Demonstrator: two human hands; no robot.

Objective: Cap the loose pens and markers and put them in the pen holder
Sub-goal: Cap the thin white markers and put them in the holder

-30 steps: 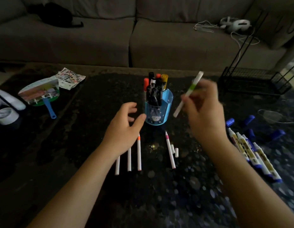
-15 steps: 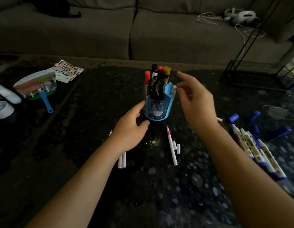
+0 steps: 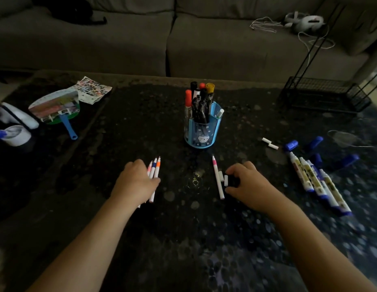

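Mid-task, pick-up step. Left hand (image 3: 137, 182) down flat over three uncapped thin pens (image 3: 154, 175) on the tabletop (image 3: 183, 239); fingers curled over the barrels, grip not yet clearly closed. Right hand (image 3: 246, 186) open, fingertips pinching toward a small white cap (image 3: 226, 180) just beside the pink-tipped pen (image 3: 217, 180). Blue pen holder (image 3: 203, 131) upright beyond both, already partly filled. Next, probably: lift cap, match to a pen, press on. Uncapped blue markers (image 3: 318, 182) and blue caps (image 3: 291, 145) far right untouched.

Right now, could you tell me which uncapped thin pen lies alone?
The pink-banded pen beside the right hand; the other three lie bunched under the left hand.
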